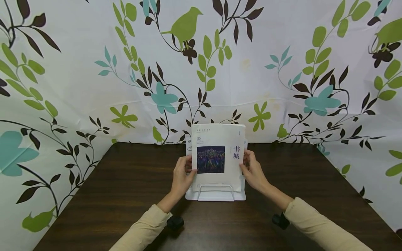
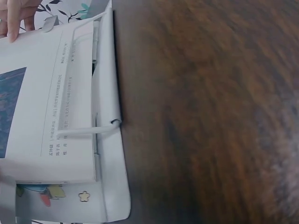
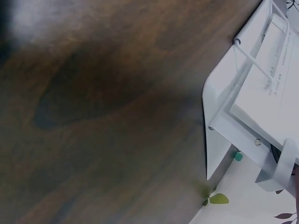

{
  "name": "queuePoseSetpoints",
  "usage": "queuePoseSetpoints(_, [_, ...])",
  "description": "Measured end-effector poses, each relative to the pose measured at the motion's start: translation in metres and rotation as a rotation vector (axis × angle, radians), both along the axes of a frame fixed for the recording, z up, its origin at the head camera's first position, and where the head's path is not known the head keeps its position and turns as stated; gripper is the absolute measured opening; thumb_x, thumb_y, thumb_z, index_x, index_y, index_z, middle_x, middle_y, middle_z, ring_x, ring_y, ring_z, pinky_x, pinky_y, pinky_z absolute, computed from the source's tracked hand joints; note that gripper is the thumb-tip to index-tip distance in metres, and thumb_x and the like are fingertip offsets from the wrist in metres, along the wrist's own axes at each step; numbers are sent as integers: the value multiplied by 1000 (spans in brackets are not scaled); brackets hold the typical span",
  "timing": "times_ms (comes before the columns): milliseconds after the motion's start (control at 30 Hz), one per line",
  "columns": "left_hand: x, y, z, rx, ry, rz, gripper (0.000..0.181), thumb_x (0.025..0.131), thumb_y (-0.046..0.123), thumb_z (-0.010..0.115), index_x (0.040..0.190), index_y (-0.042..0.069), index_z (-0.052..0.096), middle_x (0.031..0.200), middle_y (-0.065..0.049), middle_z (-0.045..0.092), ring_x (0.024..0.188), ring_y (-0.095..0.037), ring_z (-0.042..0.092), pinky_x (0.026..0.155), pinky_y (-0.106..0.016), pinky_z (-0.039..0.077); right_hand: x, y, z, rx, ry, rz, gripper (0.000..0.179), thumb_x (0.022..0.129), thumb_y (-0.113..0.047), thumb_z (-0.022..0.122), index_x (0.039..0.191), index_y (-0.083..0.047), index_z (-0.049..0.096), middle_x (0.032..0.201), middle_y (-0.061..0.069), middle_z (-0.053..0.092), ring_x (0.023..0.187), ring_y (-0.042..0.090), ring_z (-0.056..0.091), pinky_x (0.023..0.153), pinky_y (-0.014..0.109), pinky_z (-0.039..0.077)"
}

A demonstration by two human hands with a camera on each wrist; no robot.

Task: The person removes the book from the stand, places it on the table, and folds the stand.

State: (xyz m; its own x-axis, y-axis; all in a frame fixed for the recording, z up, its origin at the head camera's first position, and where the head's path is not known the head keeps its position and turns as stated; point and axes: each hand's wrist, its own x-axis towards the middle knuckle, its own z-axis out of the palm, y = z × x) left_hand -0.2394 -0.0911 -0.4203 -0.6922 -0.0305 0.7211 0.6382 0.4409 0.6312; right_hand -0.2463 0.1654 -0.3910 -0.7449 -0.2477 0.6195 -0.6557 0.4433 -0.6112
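White book [image 1: 216, 158] sits, back hidden, seemingly gripped by my left hand [image 1: 182, 175] and right hand [image 1: 253, 172]; letting go unevenly could skew it behind the wire stop [image 2: 84, 131].

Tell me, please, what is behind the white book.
Behind the book is a white stand, its panel showing past the book's side edges with coloured prints; farther back is a patterned cloth. The panel's middle is covered from view.

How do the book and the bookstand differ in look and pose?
The book is narrower than the bookstand, which shows on either side. The book's cover bears a dark picture; the bookstand has a front wire bar. The bookstand's base lies flat; the book stands propped up. Both are mostly white.
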Motion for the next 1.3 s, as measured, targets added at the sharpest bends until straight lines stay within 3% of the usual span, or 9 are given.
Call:
queuePoseSetpoints(200, [-3,1,8,13,-10,8,47,64,-18,70,107,-7,53,94,-16,53,76,-24,58,60,-32,53,16,-9,30,3,1,4,41,77,22,51,115,15,36,88,23,56,73,27,51,54,22,45])
queuePoseSetpoints(667, [-12,1,26,56,28,2,47,64,-18,70,108,-9,54,97,-19,53,77,-27,60,60,-33,53,10,-10,48,-22,19,25,39,79,21,51,115,17,37,92,27,56,75,30,53,56,22,46])
queuePoseSetpoints(1033, [-15,-1,50,107,64,-14,45,66,-17,70,107,-9,56,98,-21,55,79,-31,60,62,-38,53,9,-13,69,-32,37,-11,39,80,20,50,117,16,37,93,27,56,77,30,54,58,23,47])
queuePoseSetpoints(1100, [-14,0,55,114,77,-17,44,65,-18,69,106,-11,55,97,-24,54,79,-34,59,61,-41,53,9,-14,72,-27,40,-15,40,80,19,50,117,15,37,93,27,56,77,30,54,58,25,48])
queuePoseSetpoints(1300, [8,6,83,110,85,-30,41,67,-21,65,106,-17,52,98,-28,52,78,-38,57,62,-46,51,3,-10,73,-23,53,-44,42,81,18,51,120,14,36,94,26,55,77,29,53,60,29,48])
